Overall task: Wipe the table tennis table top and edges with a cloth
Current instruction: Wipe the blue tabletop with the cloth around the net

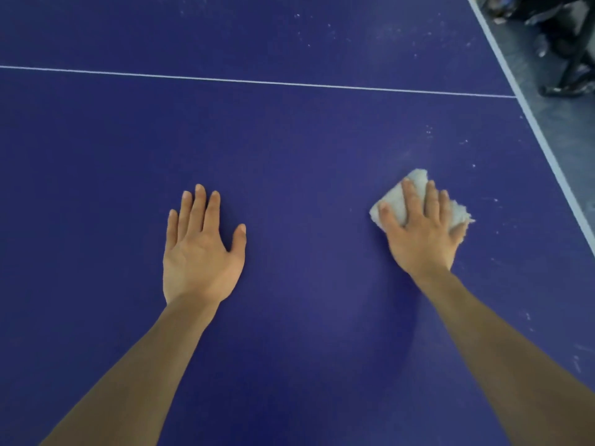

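Hidden or cut off: both forearms are cut off by the bottom edge of the view; the table (289,140) is cut off at the left, top and bottom, so only its right edge is seen. The middle of the cloth (415,188) is covered by the right hand (418,233). The dark objects (560,43) on the floor beyond the table's right edge are blurred and cannot be identified.

Table: a dark blue table tennis top is seen from above, filling most of the view. A thin white line (257,82) runs across it, beyond both hands. A white border stripe (528,114) marks the right edge.

Cloth: a small, fluffy white cloth lies flat on the table top, near the right edge and on the near side of the thin line. Its corners stick out past the fingertips and beside the little finger.

Right hand: it is laid palm down on the cloth, fingers straight and slightly spread, pressing it to the table.

Left hand (201,249): it is laid flat on the bare table, palm down, fingers straight and close together, thumb held out. It is well apart from the cloth, to its left.

Marks: pale specks and smudges (428,130) are scattered on the table top towards the right edge, beyond and beside the cloth.

Floor (566,123): a grey strip is seen past the right edge.
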